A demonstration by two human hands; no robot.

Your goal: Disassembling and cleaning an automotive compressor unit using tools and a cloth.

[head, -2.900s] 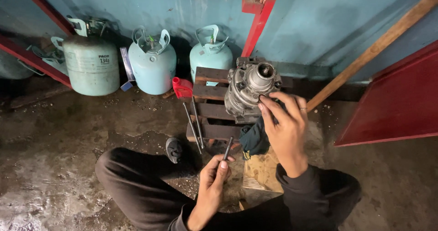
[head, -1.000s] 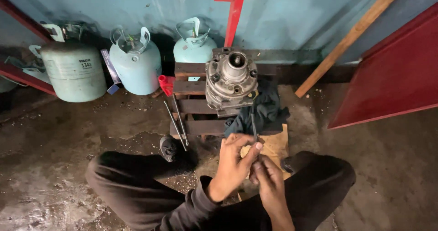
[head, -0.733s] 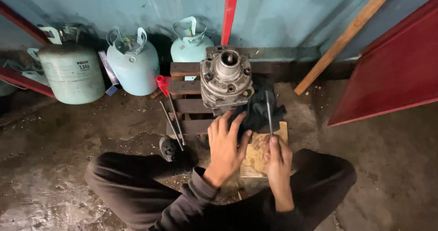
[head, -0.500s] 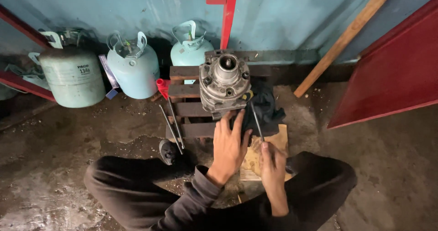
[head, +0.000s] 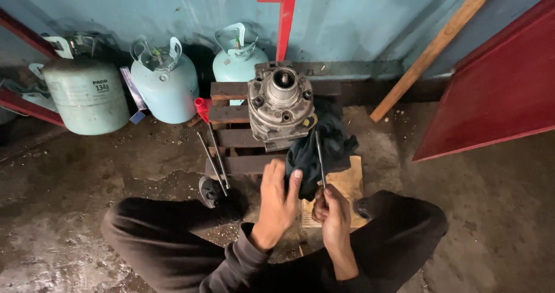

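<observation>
Left hand (head: 278, 196) reaches forward with fingers spread; right hand (head: 332, 209) is curled closed beside it.

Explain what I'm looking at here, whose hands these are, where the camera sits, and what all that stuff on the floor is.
The camera is worn on a person's head and looks down, so both hands are that person's own as they crouch on the concrete floor. The right hand holds a thin metal rod upright. The left hand is open beside a dark cloth. Above it, a grey round metal machine part sits on a low dark wooden slatted stand. Two more thin rods lean on the stand. Three pale green gas cylinders stand against the blue wall.
</observation>
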